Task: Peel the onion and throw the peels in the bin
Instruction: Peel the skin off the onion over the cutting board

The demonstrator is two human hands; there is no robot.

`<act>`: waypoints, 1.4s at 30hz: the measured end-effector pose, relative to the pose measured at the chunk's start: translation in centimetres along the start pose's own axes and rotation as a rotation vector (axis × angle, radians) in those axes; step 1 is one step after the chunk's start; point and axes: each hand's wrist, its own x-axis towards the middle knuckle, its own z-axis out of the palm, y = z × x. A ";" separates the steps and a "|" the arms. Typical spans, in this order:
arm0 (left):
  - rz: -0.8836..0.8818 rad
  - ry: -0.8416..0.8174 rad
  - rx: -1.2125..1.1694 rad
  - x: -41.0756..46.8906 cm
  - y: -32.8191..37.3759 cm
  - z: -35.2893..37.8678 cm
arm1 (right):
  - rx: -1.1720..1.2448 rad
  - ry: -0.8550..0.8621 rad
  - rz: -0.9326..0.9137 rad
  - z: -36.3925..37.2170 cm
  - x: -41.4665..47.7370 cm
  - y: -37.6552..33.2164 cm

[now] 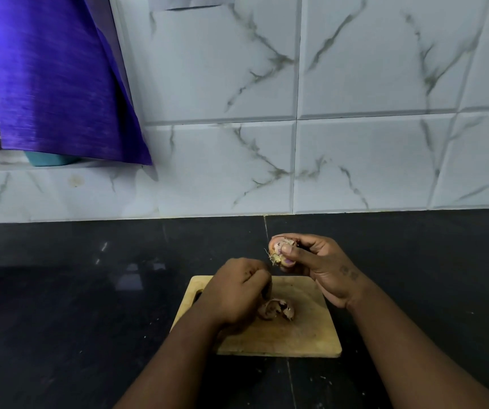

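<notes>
Your right hand (319, 261) grips onion (281, 252) above board (305, 335); left hand (237, 290) curled, contents unclear. Loosen pinch, onion drops onto peels (275, 309).

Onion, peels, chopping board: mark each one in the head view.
onion (276, 246), head view, on the pinkish skin at its top.
peels (278, 309), head view, on the middle of the pile.
chopping board (302, 335), head view, on bare wood near its front edge.

The bench (60, 305) is viewed closely from head height, forward and downward, seemingly facing the tiled wall (355, 113).
</notes>
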 end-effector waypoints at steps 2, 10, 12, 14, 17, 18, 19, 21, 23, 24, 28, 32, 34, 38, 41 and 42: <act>-0.033 -0.018 0.032 0.0 -0.1 0.0 | -0.004 -0.016 -0.002 0.1 0.0 0.0; -0.045 0.075 0.061 0.6 -0.7 -0.2 | -0.041 -0.025 -0.023 -0.3 0.1 0.1; -0.044 0.081 0.011 0.6 -0.8 -0.2 | -0.032 -0.024 -0.017 -0.3 0.1 0.2; -0.033 0.086 -0.083 0.6 -0.7 -0.4 | -0.036 -0.027 -0.020 -0.4 0.2 0.2; -0.023 0.081 -0.297 0.4 -0.3 -0.6 | -0.062 -0.029 -0.036 -0.3 0.1 0.1; -0.028 0.087 -0.338 0.3 -0.3 -0.5 | -0.062 -0.033 -0.039 -0.3 0.1 0.0; -0.033 0.093 -0.350 0.3 -0.3 -0.3 | -0.058 -0.041 -0.038 -0.2 0.0 0.0; -0.015 0.079 -0.347 0.4 -0.5 0.1 | -0.043 -0.062 -0.037 -0.3 0.0 0.0; 0.016 0.044 -0.395 0.5 -0.5 0.3 | -0.032 -0.073 -0.038 -0.2 0.1 0.0; 0.015 0.036 -0.440 0.5 -0.5 0.4 | -0.027 -0.074 -0.041 -0.2 0.1 0.0; 0.056 0.061 -0.598 0.6 -0.2 0.5 | 0.012 -0.063 -0.070 0.1 0.1 -0.1; 0.088 0.133 -0.637 0.8 -0.1 0.8 | 0.018 -0.014 -0.135 0.6 0.2 0.1; 0.092 0.206 -0.584 0.9 -0.1 1.0 | -0.078 0.044 -0.192 1.2 0.4 0.5; 0.126 0.300 -0.475 0.3 0.7 1.4 | -0.106 0.306 -0.263 0.3 1.1 0.2; 0.093 0.328 -0.351 0.2 0.6 1.5 | -0.081 0.281 -0.235 -0.2 0.8 0.1; 0.078 0.316 -0.311 0.3 0.3 1.5 | -0.094 0.240 -0.224 0.1 0.7 0.3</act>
